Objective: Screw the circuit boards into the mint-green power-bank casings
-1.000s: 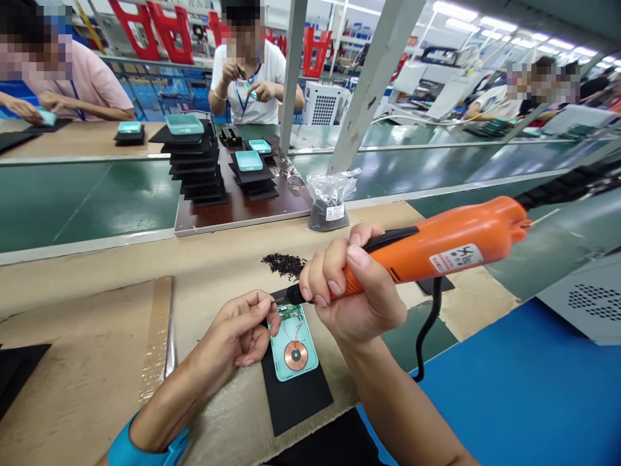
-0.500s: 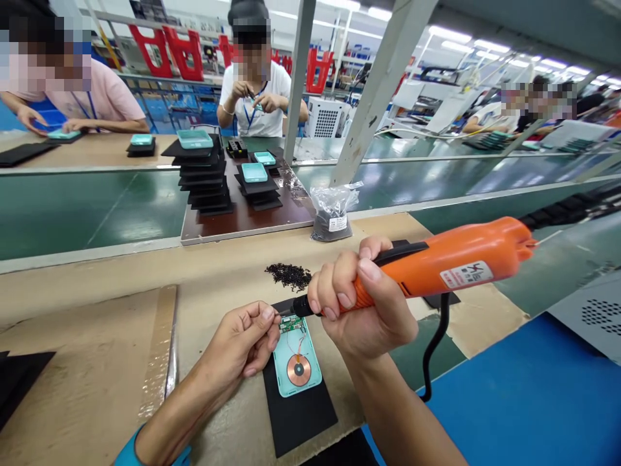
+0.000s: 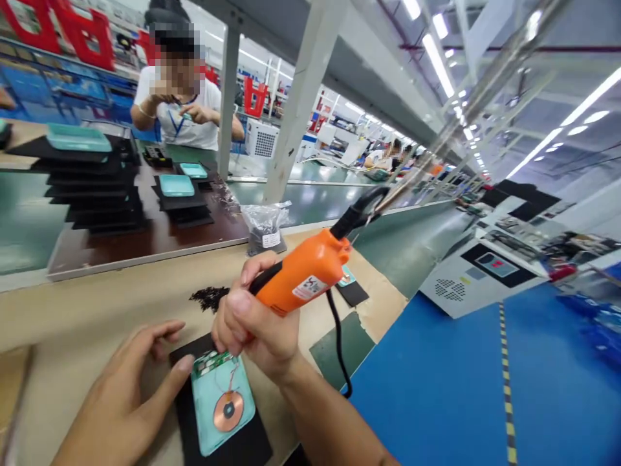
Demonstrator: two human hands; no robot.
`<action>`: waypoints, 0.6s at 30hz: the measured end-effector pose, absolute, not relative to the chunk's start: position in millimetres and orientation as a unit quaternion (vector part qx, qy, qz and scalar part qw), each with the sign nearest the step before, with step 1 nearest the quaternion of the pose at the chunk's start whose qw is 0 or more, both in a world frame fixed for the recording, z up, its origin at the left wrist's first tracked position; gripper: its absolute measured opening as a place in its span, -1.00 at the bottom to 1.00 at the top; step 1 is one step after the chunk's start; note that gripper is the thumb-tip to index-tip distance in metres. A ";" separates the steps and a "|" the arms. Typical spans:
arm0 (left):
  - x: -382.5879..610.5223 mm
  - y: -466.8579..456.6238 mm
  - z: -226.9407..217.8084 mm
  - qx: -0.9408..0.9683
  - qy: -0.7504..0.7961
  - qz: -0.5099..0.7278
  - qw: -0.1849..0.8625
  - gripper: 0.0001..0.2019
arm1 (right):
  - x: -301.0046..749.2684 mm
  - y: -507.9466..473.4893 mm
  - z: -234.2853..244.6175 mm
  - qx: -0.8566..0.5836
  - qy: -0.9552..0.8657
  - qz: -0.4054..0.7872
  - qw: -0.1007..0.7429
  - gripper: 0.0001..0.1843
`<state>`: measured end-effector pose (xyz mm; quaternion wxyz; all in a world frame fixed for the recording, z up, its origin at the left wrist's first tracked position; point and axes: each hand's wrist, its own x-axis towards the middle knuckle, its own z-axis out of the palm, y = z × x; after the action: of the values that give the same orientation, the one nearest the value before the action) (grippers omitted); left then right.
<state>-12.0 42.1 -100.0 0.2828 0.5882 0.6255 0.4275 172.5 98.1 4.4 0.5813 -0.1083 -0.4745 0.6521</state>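
Note:
My right hand [image 3: 264, 330] is wrapped round an orange electric screwdriver [image 3: 295, 268], whose tip is hidden behind my fingers over the top end of a teal case [image 3: 206, 421]. Inside the case lie a green circuit board [image 3: 210, 364] and a round copper coil [image 3: 220, 414] with thin wires. The case rests on a black foam sheet [image 3: 257, 446]. My left hand [image 3: 126, 391] holds nothing; its thumb and fingers are spread beside the case's upper left corner. Beyond both hands sits a pile of small black screws [image 3: 208, 298].
A clear bag [image 3: 266, 233] of dark bits stands behind the screws. At the far left are stacked black sheets [image 3: 97, 194] with teal cases on top. A co-worker [image 3: 187, 116] sits across the bench. The screwdriver's black cable [image 3: 339, 349] hangs on the right.
My left hand has come away from the screwdriver tip and spread its fingers. The screwdriver now tilts more steeply. The camera view has turned to the right.

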 end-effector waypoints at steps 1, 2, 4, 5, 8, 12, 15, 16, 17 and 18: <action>-10.5 41.0 -95.1 0.604 0.629 0.413 0.264 -0.49 | 171.5 97.0 6.0 -0.126 -0.484 0.649 0.573 -0.60; -7.6 39.8 -89.4 0.619 0.627 0.394 0.264 -0.54 | 169.9 96.0 7.2 -0.138 -0.493 0.645 0.568 -0.59; -0.1 39.1 -80.3 0.649 0.629 0.346 0.252 -0.65 | 165.2 95.7 7.1 -0.146 -0.508 0.635 0.563 -0.59; 3.6 39.4 -77.6 0.660 0.633 0.321 0.246 -0.69 | 162.4 96.1 5.8 -0.145 -0.514 0.632 0.561 -0.60; 10.9 38.9 -75.3 0.680 0.636 0.279 0.234 -0.73 | 154.2 96.3 -0.2 -0.138 -0.529 0.627 0.555 -0.67; 13.6 35.0 -76.0 0.687 0.636 0.271 0.226 -0.79 | 147.4 94.4 -6.8 -0.137 -0.530 0.627 0.554 -0.72; 14.4 34.3 -76.4 0.692 0.634 0.268 0.217 -0.86 | 144.1 94.3 -9.1 -0.146 -0.530 0.623 0.556 -0.72; 14.8 34.5 -76.4 0.693 0.634 0.267 0.216 -0.88 | 143.0 94.6 -9.5 -0.152 -0.533 0.619 0.556 -0.71; 15.1 34.8 -76.5 0.693 0.634 0.266 0.216 -0.89 | 141.9 94.9 -9.9 -0.158 -0.535 0.617 0.555 -0.71; 15.5 35.2 -76.5 0.692 0.636 0.264 0.216 -0.89 | 140.8 95.4 -10.3 -0.163 -0.537 0.615 0.554 -0.70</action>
<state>15.5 35.2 -76.5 0.2158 0.6924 0.6358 0.2644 140.8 95.4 -10.3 0.5541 -0.1627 -0.5368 0.6151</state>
